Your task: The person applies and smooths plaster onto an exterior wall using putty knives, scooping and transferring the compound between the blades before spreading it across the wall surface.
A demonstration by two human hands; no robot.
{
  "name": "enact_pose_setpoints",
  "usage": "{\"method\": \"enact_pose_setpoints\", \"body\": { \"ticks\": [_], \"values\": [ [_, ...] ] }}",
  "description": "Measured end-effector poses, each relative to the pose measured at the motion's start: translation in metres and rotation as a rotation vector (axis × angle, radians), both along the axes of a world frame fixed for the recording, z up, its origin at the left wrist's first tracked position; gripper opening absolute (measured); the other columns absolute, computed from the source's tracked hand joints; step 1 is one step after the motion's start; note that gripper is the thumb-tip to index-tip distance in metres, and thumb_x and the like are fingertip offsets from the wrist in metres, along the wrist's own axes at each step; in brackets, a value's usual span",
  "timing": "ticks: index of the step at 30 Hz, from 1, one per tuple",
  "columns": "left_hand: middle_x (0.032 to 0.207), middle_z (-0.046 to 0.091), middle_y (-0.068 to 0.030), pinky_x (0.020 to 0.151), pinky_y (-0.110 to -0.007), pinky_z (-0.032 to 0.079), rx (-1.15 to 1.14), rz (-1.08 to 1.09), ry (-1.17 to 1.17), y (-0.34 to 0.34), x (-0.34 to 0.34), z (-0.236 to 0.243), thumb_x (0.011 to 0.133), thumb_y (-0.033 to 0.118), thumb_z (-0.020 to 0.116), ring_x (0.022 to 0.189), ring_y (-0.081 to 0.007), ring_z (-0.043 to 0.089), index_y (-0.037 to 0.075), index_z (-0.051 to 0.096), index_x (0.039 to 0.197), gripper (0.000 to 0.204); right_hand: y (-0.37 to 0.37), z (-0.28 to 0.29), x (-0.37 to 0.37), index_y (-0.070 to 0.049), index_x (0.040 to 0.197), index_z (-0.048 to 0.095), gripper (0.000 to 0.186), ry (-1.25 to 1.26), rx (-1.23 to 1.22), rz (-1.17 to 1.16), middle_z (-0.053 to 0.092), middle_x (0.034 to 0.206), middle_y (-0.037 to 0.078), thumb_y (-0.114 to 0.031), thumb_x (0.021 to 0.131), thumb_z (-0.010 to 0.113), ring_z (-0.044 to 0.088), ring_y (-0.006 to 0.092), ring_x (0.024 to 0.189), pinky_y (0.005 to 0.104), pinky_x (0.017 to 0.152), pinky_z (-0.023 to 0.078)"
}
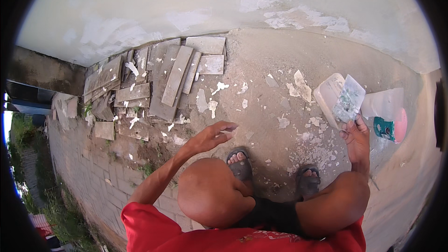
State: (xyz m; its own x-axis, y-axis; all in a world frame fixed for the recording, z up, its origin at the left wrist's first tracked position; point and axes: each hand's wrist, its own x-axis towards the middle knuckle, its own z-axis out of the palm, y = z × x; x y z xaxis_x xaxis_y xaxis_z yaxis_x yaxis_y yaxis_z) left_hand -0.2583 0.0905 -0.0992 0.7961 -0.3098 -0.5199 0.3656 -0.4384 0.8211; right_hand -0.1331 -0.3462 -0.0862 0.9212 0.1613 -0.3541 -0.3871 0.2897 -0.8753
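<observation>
Shard (348, 99) in right hand (357, 138): whitish, grey-green mottling. Slabs (158, 81) grey. Flakes (301, 88) white. Ground (266, 60) tan. Shirt (154, 231) red. Sandals (240, 165) grey.

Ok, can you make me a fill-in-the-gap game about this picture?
1. The right hand holds a flat, paint-smeared ____.
2. The left hand holds ____; its fingers are spread.
3. The grey tiles are piled against the ____.
4. Both feet wear grey ____.

Missing words: scraper; nothing; wall; sandals.
</observation>
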Motion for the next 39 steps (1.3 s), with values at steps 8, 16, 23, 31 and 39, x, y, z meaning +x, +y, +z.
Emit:
{"method": "enact_pose_setpoints", "body": {
  "ticks": [8,16,23,31,39],
  "values": [
    [0.124,0.06,-0.0056,0.104,-0.039,0.039,-0.903,0.336,-0.044,-0.149,0.104,-0.043,0.1,0.039,0.053,0.119,-0.0148,0.051,0.006,0.048,0.136,0.049,0.127,0.003,-0.003,0.0,0.108,0.063,0.024,0.124,-0.205,0.147,0.068,0.087,0.004,-0.015,0.09,0.069,0.065,0.0112,0.069,0.027,0.064,0.055],
    [0.108,0.066,-0.0042,0.089,-0.031,0.047,-0.823,0.715,-0.133,-0.115,0.101,-0.049,0.101,0.028,0.053,0.098,-0.0116,0.06,0.001,0.057,0.121,0.034,-0.004,-0.011,0.028,0.0,0.104,0.055,0.037,-0.89,-1.963,0.248,0.058,0.1,0.015,-0.024,0.08,0.072,0.061,0.0359,0.087,0.0494,0.071,0.05],
    [0.106,0.067,-0.0027,0.087,-0.031,0.048,-0.728,0.807,-0.104,-0.125,0.1,-0.072,0.1,0.026,0.055,0.094,-0.0109,0.062,0.002,0.058,0.12,0.031,-0.045,-0.053,0.028,-0.003,0.111,0.049,0.049,-0.327,-1.782,0.698,0.065,0.092,0.018,-0.028,0.077,0.075,0.066,0.0385,0.084,0.0485,0.07,0.051],
    [0.108,0.067,-0.0047,0.089,-0.034,0.052,-0.829,0.921,-0.044,-0.133,0.112,-0.074,0.099,0.02,0.057,0.098,-0.014,0.065,0.004,0.055,0.116,0.024,-0.077,-0.076,0.023,0.0,0.116,0.053,0.039,-0.256,-1.303,0.422,0.06,0.074,0.013,-0.017,0.083,0.063,0.059,0.0251,0.066,0.0391,0.061,0.047],
    [0.109,0.068,-0.0061,0.087,-0.034,0.055,-0.837,0.869,0.056,-0.153,0.135,-0.063,0.098,0.018,0.059,0.098,-0.0153,0.067,0.004,0.057,0.115,0.022,-0.076,-0.052,0.008,-0.002,0.119,0.059,0.032,-0.053,-0.596,0.053,0.05,0.075,-0.003,-0.018,0.092,0.057,0.039,0.004,0.062,0.0218,0.055,0.034]
  ]
}}
